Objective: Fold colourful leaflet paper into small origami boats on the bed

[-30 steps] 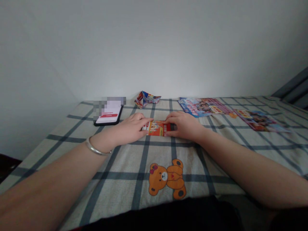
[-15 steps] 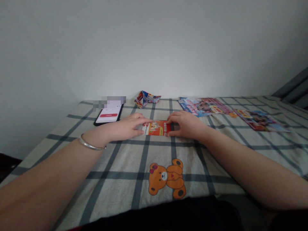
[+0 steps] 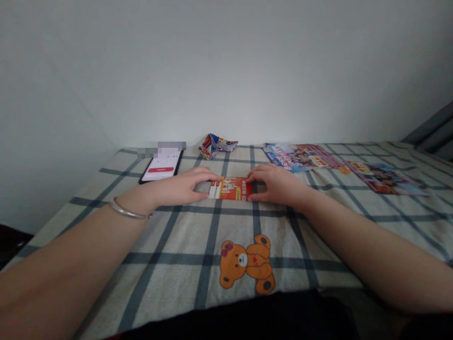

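A small red, orange and white printed paper (image 3: 231, 189), apparently a folded leaflet, lies flat on the checked cloth (image 3: 170, 264). My left hand (image 3: 187, 184), with a silver bangle at its wrist, holds the white left end: forefinger at the far edge, thumb near the left corner. At the red right end, the curled fingers and thumb of my right hand (image 3: 272, 184) grip the far and near edges. The middle of the paper shows between both hands. My palms hide what lies beneath them.
A phone (image 3: 161, 171) with a lit screen lies behind my left hand. Against the wall (image 3: 226, 71) sits a crumpled colourful paper (image 3: 216, 145). Two printed leaflets, one blue and purple (image 3: 300, 157), the other darker (image 3: 384, 178), lie at the right. A bear print (image 3: 247, 264) marks the cloth.
My left hand has shifted slightly left and its thumb and forefinger have spread further apart, uncovering more of the white end. The right hand keeps its hold on the red end.
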